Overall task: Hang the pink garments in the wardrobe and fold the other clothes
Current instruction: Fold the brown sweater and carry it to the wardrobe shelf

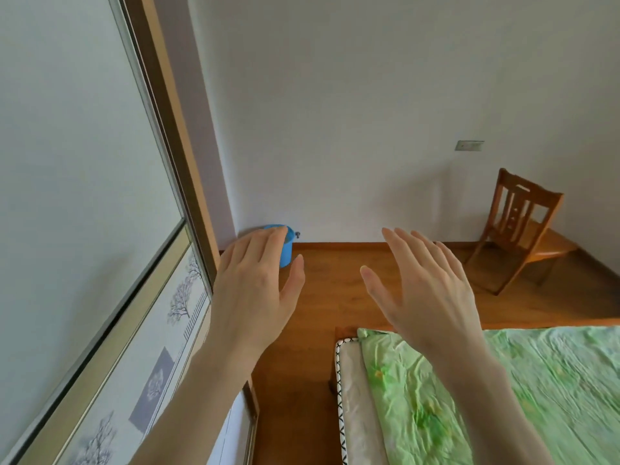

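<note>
So both hands were up in the air with nothing in them. The left hand (256, 290) had its fingers straight and close together with the thumb stuck out, hovering just beside the wardrobe's sliding door (84, 196). The right hand (426, 290) was loosely spread, held above the corner of the bed (349, 380), to the right of the wardrobe.

My guess is this was a between-garments moment, or the very start. The door looked closed, so the next move probably needed the left hand to slide it open, or both hands to go fetch clothing.

Thing is, no pink garments or any other clothes showed up anywhere. Just a green sheet (503, 380) on the bed, cut off at the frame edge. The wardrobe's inside was hidden too. A blue bucket (287, 250) sat half behind the left hand's fingers, past the wardrobe's far end.
</note>
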Tool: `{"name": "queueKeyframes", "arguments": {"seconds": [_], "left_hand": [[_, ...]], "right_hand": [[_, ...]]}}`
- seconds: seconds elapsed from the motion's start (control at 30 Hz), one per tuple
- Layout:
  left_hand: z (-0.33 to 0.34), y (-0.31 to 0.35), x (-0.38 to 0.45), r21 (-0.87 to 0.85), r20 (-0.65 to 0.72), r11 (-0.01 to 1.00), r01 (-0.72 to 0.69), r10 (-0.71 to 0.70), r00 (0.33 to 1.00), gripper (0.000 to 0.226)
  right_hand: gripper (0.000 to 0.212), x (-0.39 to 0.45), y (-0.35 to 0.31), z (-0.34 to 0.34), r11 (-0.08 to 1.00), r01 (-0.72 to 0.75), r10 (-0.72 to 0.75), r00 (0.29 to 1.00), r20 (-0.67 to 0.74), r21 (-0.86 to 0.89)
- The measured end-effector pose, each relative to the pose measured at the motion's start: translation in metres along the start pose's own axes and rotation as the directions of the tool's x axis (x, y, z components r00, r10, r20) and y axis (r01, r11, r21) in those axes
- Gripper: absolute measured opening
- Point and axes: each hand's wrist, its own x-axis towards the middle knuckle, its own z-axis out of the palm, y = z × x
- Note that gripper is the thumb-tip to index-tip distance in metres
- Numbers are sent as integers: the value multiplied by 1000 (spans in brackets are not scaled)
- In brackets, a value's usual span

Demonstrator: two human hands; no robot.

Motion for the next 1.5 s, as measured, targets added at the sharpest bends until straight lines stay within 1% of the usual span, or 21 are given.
{"name": "queueKeyframes", "arguments": {"seconds": [0.23,0.37,0.67,0.83,0.97,1.2,1.3,1.37,1.5], "left_hand": [[91,-34,95,-89,-9,996,-25,24,1000,50],[137,-47,144,-90,-14,993,-72,71,997,51],[222,-67,230,-154,81,982,-112,126,989,56],[282,-81,286,-184,97,972,-147,167,981,54],[342,-85,340,-201,118,964,-176,202,972,54],[434,-87,452,-199,120,945,-261,288,950,51],[470,-84,499,-204,94,925,-321,345,934,49],[494,-81,527,-211,86,914,-348,372,924,49],[536,-71,570,-252,111,894,-370,406,907,52]], "right_hand": [[66,99,22,60,998,-55,54,998,-32,-44],[66,148,33,88,994,-94,90,994,-68,-57],[68,230,69,151,984,-167,164,985,-56,-55],[69,282,91,201,978,-207,206,978,-35,-38],[71,330,120,242,970,-243,241,969,-54,-25],[73,429,181,306,932,-364,362,928,-87,4],[72,472,201,333,917,-398,397,911,-109,16],[72,497,216,350,912,-411,409,905,-117,6],[73,532,246,368,887,-460,455,885,-98,-37]]}}
